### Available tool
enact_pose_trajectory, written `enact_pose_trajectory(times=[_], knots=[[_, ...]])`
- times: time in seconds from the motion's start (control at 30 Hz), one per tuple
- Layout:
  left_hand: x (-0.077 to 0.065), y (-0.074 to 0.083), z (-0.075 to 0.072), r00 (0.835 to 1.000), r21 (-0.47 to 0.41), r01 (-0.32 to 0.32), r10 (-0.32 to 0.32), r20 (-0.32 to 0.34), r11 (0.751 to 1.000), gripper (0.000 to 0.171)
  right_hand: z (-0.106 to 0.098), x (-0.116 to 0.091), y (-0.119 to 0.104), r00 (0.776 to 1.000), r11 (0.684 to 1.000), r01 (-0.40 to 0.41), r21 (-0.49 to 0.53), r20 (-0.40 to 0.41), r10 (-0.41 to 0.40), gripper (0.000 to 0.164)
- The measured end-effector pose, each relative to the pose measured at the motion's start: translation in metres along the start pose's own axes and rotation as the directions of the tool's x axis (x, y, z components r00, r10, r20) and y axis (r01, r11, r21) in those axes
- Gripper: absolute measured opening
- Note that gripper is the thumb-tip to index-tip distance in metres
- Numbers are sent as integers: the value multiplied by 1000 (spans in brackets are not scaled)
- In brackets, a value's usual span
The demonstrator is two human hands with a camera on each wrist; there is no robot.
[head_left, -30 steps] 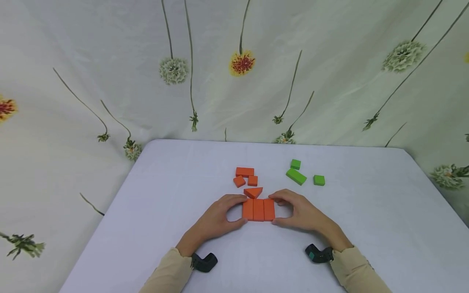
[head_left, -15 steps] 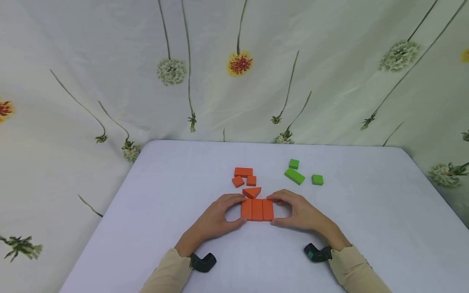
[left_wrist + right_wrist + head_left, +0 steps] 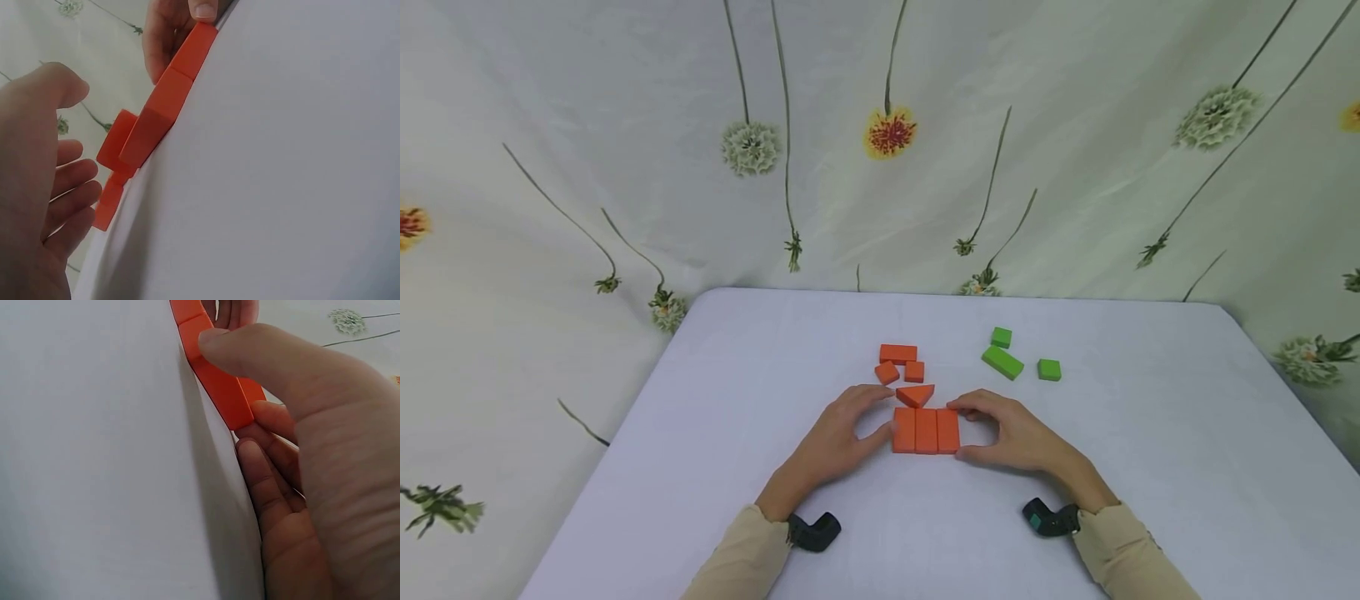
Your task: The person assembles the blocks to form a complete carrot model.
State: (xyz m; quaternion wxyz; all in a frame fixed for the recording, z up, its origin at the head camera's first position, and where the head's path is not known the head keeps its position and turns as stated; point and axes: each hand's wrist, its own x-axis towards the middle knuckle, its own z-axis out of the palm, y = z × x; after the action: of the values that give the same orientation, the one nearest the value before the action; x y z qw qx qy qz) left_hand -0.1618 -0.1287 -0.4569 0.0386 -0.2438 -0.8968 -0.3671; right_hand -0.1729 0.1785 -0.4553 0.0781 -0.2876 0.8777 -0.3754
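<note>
Three flat orange rectangular blocks (image 3: 927,431) lie side by side on the table, long edges together. The right hand (image 3: 1018,433) pinches the rightmost block (image 3: 948,431) between thumb at its near end and fingers at its far end. On the other side, the left hand (image 3: 842,437) is spread beside the leftmost block (image 3: 904,431); in the left wrist view its thumb (image 3: 72,90) stands apart from the orange blocks. An orange triangular block (image 3: 916,395) lies just beyond the row, close to the left fingertips.
Farther back lie two small orange square blocks (image 3: 887,372) and another orange rectangular block (image 3: 898,354). To their right are a green rectangular block (image 3: 1003,362) and two green square blocks (image 3: 1049,370). A flowered cloth (image 3: 850,192) hangs behind the white table (image 3: 760,350).
The left hand has let go of the leftmost block and shifted slightly away and back, its fingers now nearer the triangular block. The right hand keeps its grip; the blocks stay put.
</note>
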Motion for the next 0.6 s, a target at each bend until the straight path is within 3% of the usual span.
enact_pose_trajectory(times=[0.2,0.4,0.6], knots=[[15,0,-7,999,-12,37,-37,-21,999,45,1,-1,2,1000,1000,0,18,-2,0,58],[34,-5,-7,999,-33,49,-48,15,998,36,2,-1,3,1000,1000,8,26,-5,-8,57],[54,-5,-7,999,-30,27,-26,25,999,31,0,-1,4,1000,999,23,27,-8,-23,57]])
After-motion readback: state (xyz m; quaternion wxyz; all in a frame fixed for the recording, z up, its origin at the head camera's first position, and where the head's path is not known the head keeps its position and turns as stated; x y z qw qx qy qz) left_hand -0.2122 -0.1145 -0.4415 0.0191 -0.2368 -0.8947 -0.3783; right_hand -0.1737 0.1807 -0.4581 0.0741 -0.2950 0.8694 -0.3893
